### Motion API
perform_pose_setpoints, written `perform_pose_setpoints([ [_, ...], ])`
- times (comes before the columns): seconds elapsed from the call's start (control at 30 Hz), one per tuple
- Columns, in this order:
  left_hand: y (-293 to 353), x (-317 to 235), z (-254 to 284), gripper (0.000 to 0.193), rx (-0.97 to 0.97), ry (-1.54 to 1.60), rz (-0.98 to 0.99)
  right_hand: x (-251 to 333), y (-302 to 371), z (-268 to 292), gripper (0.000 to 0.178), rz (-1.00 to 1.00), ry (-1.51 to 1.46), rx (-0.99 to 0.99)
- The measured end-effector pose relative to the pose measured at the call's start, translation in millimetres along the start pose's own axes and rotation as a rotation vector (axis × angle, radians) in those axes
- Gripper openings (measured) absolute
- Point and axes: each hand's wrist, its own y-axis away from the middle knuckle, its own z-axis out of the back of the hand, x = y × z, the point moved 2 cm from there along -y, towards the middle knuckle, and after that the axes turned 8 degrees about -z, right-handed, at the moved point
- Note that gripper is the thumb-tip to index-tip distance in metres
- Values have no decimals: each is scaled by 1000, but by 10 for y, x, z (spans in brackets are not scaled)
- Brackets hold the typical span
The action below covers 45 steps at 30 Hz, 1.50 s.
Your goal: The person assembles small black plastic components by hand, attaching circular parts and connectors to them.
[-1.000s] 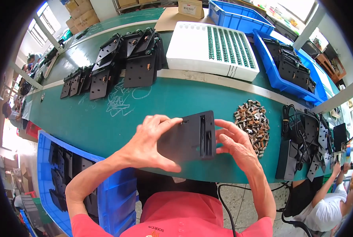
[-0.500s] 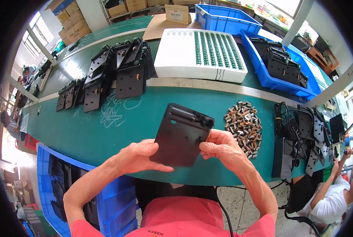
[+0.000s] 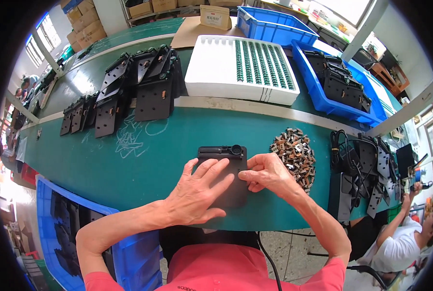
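Note:
A black rectangular plate (image 3: 234, 198) with a raised bar and a round socket along its far end lies on the green table in front of me. My left hand (image 3: 195, 194) rests over its left part, palm down and fingers spread. At the plate's right edge is my right hand (image 3: 264, 175), thumb and fingertips pinched together; whatever is between them is too small or hidden. Just beyond that hand lies a heap of small metal-and-brown parts (image 3: 294, 154).
A white foam tray (image 3: 209, 72) holds rows of green coils. Black plates (image 3: 153, 99) stand stacked at the left. Blue bins (image 3: 323, 97) are at the back right and lower left. Cables and black parts (image 3: 367, 160) crowd the right, where another person sits.
The black plate has gone from tilted in my right hand to lying on the table. My left hand has moved onto it, and my right fingers have shifted to its right edge.

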Motion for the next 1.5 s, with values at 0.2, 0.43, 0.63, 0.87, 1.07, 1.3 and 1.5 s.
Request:
perform_pose_setpoints([
  [0.2, -3, -10, -160, 74, 8, -28, 26, 71, 56, 23, 33, 26, 141, -136],
  [0.43, 6, -25, -177, 72, 12, -39, 37, 578, -94, 379, 15, 359, 231, -234],
  [0.63, -19, -50, -153, 71, 6, -7, 41, 1031, -966, 929, 14, 645, 312, -584],
  [0.87, -38, -42, -124, 71, 60, -39, 62, 1343, -1596, 842, 18, 448, 643, -584],
  [1.07, -48, -39, -123, 72, 53, -37, 57, 1407, -1759, 790, 16, 331, 838, -672],
  [1.3, -44, -43, -132, 73, 49, -37, 59, 1457, -1704, 758, 15, 318, 974, -666],
  [1.5, -43, -45, -137, 73, 41, -32, 52, 1478, -1757, 800, 12, 387, 1030, -572],
])
